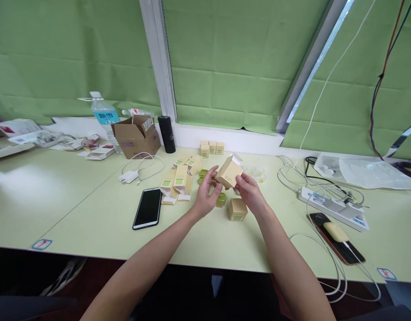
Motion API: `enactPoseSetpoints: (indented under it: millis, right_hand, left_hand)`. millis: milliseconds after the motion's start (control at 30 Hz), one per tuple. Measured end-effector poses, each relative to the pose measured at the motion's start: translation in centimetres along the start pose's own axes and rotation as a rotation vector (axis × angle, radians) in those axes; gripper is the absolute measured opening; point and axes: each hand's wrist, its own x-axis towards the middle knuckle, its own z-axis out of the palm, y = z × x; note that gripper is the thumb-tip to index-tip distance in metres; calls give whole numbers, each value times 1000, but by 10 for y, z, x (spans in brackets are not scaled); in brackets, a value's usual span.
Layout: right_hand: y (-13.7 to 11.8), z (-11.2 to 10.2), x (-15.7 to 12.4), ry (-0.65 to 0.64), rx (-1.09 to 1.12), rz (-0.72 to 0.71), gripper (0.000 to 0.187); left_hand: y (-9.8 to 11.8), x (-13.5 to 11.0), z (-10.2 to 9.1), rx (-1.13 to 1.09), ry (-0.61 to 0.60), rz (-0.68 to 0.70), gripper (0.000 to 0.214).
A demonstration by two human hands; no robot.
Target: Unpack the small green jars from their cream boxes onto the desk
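Note:
Tilted above the table is a small cream carton (229,173), its top flap raised at the far end. My left hand (207,191) touches its left side with the fingers, and my right hand (249,191) pinches its lower right corner. Below them stands a closed carton (238,209) with a green label. Small green-lidded containers (221,199) lie partly hidden behind my left hand. Clear plastic pieces with yellow spots (255,174) rest beyond my right hand. Several opened, flattened cartons (178,182) are piled on the left.
Small closed cartons (212,148) stand at the back. A phone (147,208), white charger (129,177), brown cardboard box (136,137), black bottle (167,133) and water bottle (105,117) are leftward. Rightward lie a power strip (333,208), loose cables and another phone (335,238).

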Motion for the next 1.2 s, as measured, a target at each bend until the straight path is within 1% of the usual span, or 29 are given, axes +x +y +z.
enactPoseSetpoints:
  millis: [133, 233, 367, 467, 533, 600, 667, 700, 767, 833, 867, 933, 967, 1033, 1100, 1200]
  right_hand:
    - [-2, -2, -2, -14, 16, -1, 57]
    - [-2, -2, -3, -20, 11, -8, 55]
    - [2, 1, -3, -8, -54, -51, 58]
    - [7, 6, -2, 34, -80, -111, 57]
    - [11, 9, -2, 121, -93, -151, 57]
    - [13, 13, -3, 184, -95, -183, 59]
    - [12, 17, -5, 161, -70, -203, 61]
    - [11, 19, -6, 122, -46, -205, 62]
    - [9, 22, -9, 48, 1, -192, 65]
    - [6, 23, -9, 23, 31, -161, 68]
    - [5, 23, -9, 27, 42, -142, 69]
    - [5, 21, -8, 63, 73, -109, 69]
    - [4, 20, -7, 86, 97, -97, 68]
    - [4, 19, -6, 128, 159, -87, 65]
    - [4, 19, -6, 148, 212, -95, 62]
    - [3, 20, -6, 133, 251, -101, 58]
  left_hand:
    - [5, 4, -2, -115, -22, -72, 58]
    - [6, 6, -3, -131, -43, -85, 61]
    - [3, 4, 1, -79, -42, -87, 74]
    - [2, 3, 3, 17, 20, -72, 71]
    - [1, 3, 3, 166, 120, -8, 64]
    - [0, 2, -1, 390, 233, 106, 54]
    - [-1, 1, -6, 611, 284, 257, 45]
    - [-2, 0, -8, 694, 281, 333, 42]
    - [-3, -1, -10, 786, 250, 466, 42]
    - [-3, -4, -10, 806, 183, 544, 43]
    - [-2, -5, -10, 801, 138, 556, 43]
    - [0, -6, -7, 759, 55, 538, 45]
    - [1, -6, -6, 716, 33, 514, 47]
    - [4, -6, -4, 570, 50, 450, 52]
    - [5, -4, -2, 382, 70, 344, 56]
    - [7, -2, -1, 136, 9, 127, 57]
